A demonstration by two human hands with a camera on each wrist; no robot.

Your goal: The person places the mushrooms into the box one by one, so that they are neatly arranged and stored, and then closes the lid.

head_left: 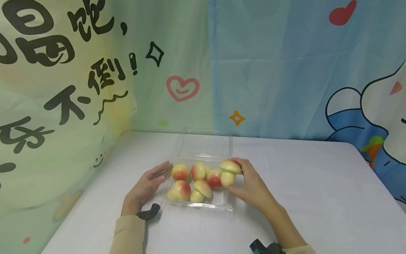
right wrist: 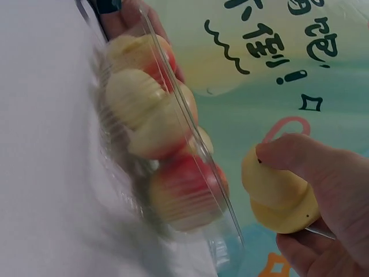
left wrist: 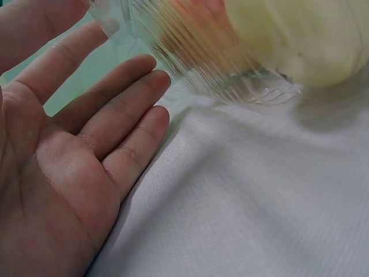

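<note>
A clear plastic clamshell box (head_left: 222,201) holds several mushroom-shaped pieces (head_left: 183,190) with red-and-yellow caps and pale yellow stems. My right hand (head_left: 253,185) pinches one mushroom (head_left: 230,166) between thumb and fingers, over the box's right side. In the right wrist view this mushroom (right wrist: 274,187) is beside the box wall, the thumb on its stem. At the box's left side my left hand (head_left: 146,187) has its fingers extended, the fingertips at the rim. The left wrist view shows the left palm (left wrist: 63,173) and straight fingers near the ribbed wall (left wrist: 202,63).
The hinged clear lid (head_left: 204,145) lies back behind the box. A white cloth covers the table (head_left: 317,197). Behind it hangs a printed curtain (head_left: 269,70) with hearts, characters and a cartoon figure. Black wrist devices (head_left: 149,212) sit on both wrists.
</note>
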